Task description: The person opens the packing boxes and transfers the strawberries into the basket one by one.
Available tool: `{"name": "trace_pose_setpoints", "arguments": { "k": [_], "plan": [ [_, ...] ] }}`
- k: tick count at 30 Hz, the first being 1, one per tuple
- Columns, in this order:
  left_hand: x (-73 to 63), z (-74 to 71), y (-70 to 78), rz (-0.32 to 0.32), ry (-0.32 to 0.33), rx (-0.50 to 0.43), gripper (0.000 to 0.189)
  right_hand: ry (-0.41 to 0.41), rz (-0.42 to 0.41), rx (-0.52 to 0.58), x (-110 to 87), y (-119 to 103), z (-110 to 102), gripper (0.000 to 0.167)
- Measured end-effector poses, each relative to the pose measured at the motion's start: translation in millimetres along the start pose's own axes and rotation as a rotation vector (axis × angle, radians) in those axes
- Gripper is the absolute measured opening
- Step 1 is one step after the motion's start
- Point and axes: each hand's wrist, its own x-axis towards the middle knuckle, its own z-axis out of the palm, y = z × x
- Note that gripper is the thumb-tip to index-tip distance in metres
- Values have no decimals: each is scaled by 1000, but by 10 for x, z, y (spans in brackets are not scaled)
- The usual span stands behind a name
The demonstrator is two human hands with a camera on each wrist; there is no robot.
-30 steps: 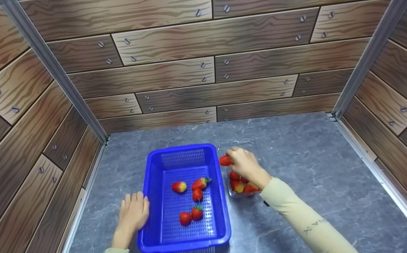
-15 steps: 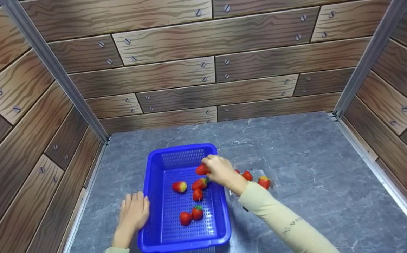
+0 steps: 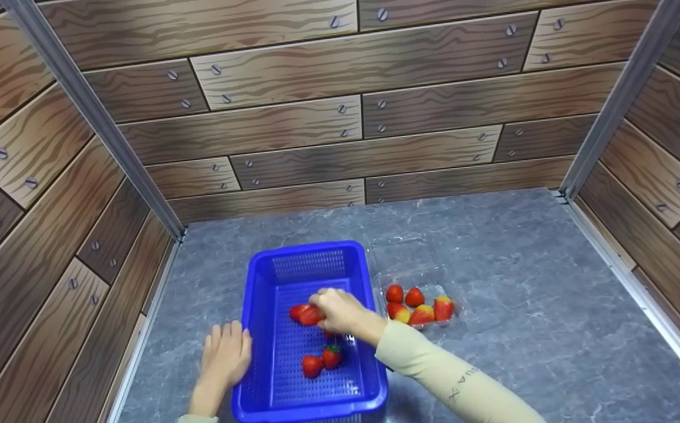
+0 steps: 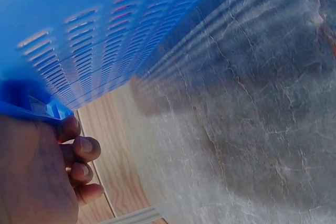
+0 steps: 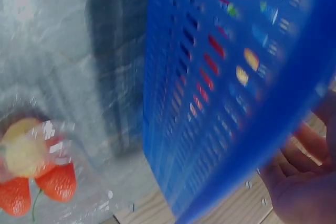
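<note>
My left hand [image 3: 225, 355] rests at the left rim of a blue plastic basket [image 3: 261, 388], fingers pointing forward. In the left wrist view its fingertips [image 4: 86, 148] show just outside the perforated wall. My right hand [image 3: 343, 314] reaches over the right rim and pinches a strawberry [image 3: 312, 316] low inside the basket. This berry overlaps another strawberry [image 3: 297, 311] in the head view. Nearer the front lie two more, a plain red strawberry [image 3: 311, 366] and a strawberry with a green cap [image 3: 332, 356]. The right hand and wrist partly hide others. In the right wrist view the basket wall covers the held berry.
Right of the basket stands a clear plastic box [image 3: 434, 276] with several strawberries [image 3: 422, 315] in its near part. Grey marbled tabletop [image 3: 522, 294] lies around both. Wood-patterned walls [image 3: 293, 135] enclose the back and sides.
The right hand has carried the strawberry from above the clear box leftward over the rim, down into the basket. The berries left in the box are uncovered. The left hand has stayed put.
</note>
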Motion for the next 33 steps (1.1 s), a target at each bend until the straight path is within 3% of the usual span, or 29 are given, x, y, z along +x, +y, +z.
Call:
{"name": "trace_pose_setpoints", "arguments": {
  "k": [6, 12, 27, 33],
  "plan": [
    [9, 0, 21, -7, -16, -2, 18, -89, -26, 58, 25, -37, 173, 23],
    [11, 5, 30, -12, -21, 1, 19, -105, -69, 121, 70, -47, 255, 21],
    [0, -13, 1, -23, -35, -3, 18, -182, -80, -5, 127, -119, 315, 22],
    [-1, -9, -7, -6, -15, 0, 17, -192, -67, 34, 126, -97, 324, 21]
  ]
}}
